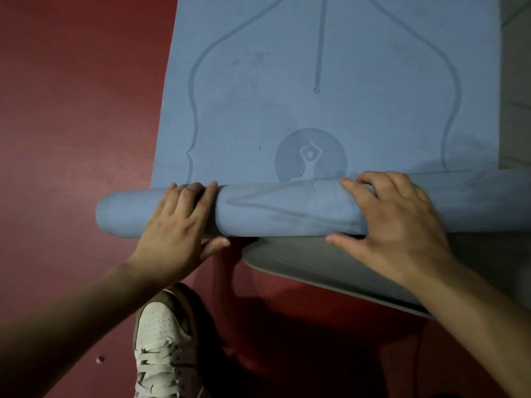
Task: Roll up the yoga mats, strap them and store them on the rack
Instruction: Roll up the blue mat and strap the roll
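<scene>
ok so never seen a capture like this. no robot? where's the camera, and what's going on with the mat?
There is no robot here. A person works with bare hands, and the single picture comes from a wide-angle camera worn on their head, looking down. That is why the arms enter from the bottom and the edges bend.

A blue yoga mat lies on a red floor, with its near end wound into a roll. The left hand and right hand both grip the roll, fingers curved over its top and thumbs on the near side. The mat's round logo sits just beyond the roll.

A grey sheet, probably another mat, pokes out from under the roll. The person's shoe shows at the bottom. No strap or rack is in view.
</scene>
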`<state>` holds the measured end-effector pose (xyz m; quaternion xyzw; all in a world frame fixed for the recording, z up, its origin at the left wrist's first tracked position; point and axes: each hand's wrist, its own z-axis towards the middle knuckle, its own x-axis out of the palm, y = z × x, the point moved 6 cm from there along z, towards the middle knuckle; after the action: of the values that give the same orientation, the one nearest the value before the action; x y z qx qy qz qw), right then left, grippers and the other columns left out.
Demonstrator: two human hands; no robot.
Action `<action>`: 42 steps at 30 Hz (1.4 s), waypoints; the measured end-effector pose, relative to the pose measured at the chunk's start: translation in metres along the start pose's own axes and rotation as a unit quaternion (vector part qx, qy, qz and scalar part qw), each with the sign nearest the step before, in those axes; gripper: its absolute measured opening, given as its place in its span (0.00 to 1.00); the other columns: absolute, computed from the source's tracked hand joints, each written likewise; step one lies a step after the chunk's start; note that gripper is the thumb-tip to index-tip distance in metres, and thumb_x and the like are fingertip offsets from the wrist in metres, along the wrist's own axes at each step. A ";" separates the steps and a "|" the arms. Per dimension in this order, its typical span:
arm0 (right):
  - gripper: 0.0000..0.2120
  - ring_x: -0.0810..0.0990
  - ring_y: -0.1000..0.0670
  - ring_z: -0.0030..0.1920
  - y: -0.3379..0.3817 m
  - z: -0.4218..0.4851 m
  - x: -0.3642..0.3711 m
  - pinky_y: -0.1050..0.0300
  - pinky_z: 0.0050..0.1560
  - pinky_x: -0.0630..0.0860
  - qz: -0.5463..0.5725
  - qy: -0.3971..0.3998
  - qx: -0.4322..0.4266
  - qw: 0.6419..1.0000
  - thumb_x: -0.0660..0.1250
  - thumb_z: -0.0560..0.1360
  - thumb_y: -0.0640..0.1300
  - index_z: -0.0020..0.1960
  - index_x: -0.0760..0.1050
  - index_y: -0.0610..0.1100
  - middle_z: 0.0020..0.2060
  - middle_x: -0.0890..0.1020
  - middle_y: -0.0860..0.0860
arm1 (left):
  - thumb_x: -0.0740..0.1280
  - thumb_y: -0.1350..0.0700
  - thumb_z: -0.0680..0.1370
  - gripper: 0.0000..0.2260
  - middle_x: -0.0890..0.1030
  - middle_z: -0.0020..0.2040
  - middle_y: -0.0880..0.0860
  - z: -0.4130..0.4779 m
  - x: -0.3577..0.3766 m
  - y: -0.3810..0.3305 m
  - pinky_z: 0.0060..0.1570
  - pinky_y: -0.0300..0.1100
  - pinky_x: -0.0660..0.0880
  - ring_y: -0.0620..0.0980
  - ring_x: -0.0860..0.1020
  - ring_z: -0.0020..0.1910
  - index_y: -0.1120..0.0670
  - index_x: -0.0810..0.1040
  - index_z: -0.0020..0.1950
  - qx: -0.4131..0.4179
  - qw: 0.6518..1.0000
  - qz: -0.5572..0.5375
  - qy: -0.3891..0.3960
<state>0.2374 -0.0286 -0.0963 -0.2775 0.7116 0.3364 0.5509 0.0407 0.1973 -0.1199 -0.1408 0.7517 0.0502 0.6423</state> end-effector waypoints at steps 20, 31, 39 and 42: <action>0.32 0.73 0.40 0.52 0.006 -0.004 0.007 0.44 0.55 0.73 -0.020 -0.040 -0.025 0.999 0.79 0.57 0.51 0.58 0.77 0.43 0.50 0.77 0.45 | 0.76 0.39 0.63 0.37 0.74 0.55 0.59 0.001 -0.001 -0.004 0.52 0.55 0.74 0.61 0.74 0.52 0.60 0.74 0.65 -0.019 1.000 0.002 -0.003; 0.38 0.75 0.42 0.53 0.009 -0.031 0.014 0.48 0.57 0.73 0.017 -0.002 -0.034 0.999 0.81 0.52 0.51 0.58 0.75 0.41 0.50 0.78 0.47 | 0.69 0.37 0.64 0.34 0.74 0.54 0.57 -0.022 0.003 -0.006 0.53 0.49 0.71 0.58 0.73 0.52 0.59 0.73 0.61 0.030 0.997 -0.063 0.032; 0.42 0.66 0.46 0.58 -0.001 -0.017 0.014 0.48 0.62 0.66 0.056 0.038 -0.007 0.998 0.79 0.54 0.59 0.65 0.73 0.49 0.55 0.70 0.51 | 0.68 0.33 0.65 0.40 0.72 0.55 0.49 -0.016 -0.002 0.004 0.55 0.43 0.69 0.52 0.70 0.54 0.52 0.70 0.72 0.025 0.993 -0.104 0.043; 0.43 0.66 0.47 0.59 -0.002 -0.014 0.009 0.47 0.62 0.70 0.085 0.043 0.001 0.995 0.80 0.54 0.57 0.65 0.69 0.51 0.56 0.71 0.52 | 0.69 0.34 0.65 0.38 0.74 0.54 0.51 -0.015 -0.004 0.005 0.54 0.42 0.68 0.53 0.72 0.53 0.55 0.71 0.69 0.013 0.991 -0.128 0.022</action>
<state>0.2280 -0.0411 -0.1024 -0.2298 0.7559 0.3695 0.4891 0.0253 0.1989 -0.1136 -0.2289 0.7421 -0.0457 0.6283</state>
